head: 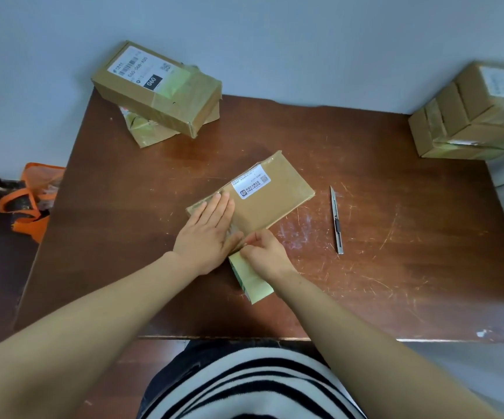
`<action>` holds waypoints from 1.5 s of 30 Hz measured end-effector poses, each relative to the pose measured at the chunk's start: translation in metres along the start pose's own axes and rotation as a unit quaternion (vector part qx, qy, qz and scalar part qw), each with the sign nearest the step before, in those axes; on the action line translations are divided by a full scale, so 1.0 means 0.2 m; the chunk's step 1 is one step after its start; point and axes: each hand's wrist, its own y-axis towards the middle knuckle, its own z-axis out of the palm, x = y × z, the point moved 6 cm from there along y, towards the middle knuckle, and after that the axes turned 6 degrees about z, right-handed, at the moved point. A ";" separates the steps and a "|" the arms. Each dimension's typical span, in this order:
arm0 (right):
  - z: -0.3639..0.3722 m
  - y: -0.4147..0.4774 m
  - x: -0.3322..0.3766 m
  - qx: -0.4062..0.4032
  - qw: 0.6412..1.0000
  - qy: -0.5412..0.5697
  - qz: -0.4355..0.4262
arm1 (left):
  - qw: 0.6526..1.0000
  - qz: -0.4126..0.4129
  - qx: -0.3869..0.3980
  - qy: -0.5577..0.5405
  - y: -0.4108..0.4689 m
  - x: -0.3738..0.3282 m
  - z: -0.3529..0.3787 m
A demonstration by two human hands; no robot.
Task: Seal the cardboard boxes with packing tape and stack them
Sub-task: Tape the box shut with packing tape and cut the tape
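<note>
At frame centre the box lies on the worktop. The left hand presses flat on it, fingers straight, probably to steady it. The right hand pinches the packing tape at the box's near end, probably to keep it taut.
</note>
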 end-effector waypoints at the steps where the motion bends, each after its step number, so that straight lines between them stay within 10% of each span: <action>1: -0.01 0.00 0.01 -0.002 1.000 -0.005 -0.006 | 1.000 0.004 -0.021 0.009 0.02 0.00 -0.01; 12: -0.04 -0.11 0.01 0.051 0.994 0.091 -0.036 | 0.993 0.107 -0.036 -0.046 -0.19 -0.01 0.00; 20: -0.13 -0.26 0.34 0.099 0.967 0.178 -0.150 | 0.959 -0.025 -0.194 -0.206 -0.23 0.04 -0.28; 35: -0.06 -0.25 0.51 0.052 0.969 0.059 -0.234 | 0.916 -0.128 -0.181 -0.335 -0.24 0.17 -0.37; 38: -0.11 -0.24 0.49 0.071 0.969 0.110 -0.211 | 0.876 -0.153 -0.180 -0.420 -0.23 0.18 -0.32; 42: -0.10 -0.20 0.53 0.104 0.964 0.101 -0.225 | 0.705 -0.236 -0.116 -0.658 -0.24 0.26 -0.23; 45: 0.02 -0.11 0.57 0.130 0.962 0.094 -0.220 | 0.713 -0.245 -0.087 -0.651 -0.24 0.32 -0.22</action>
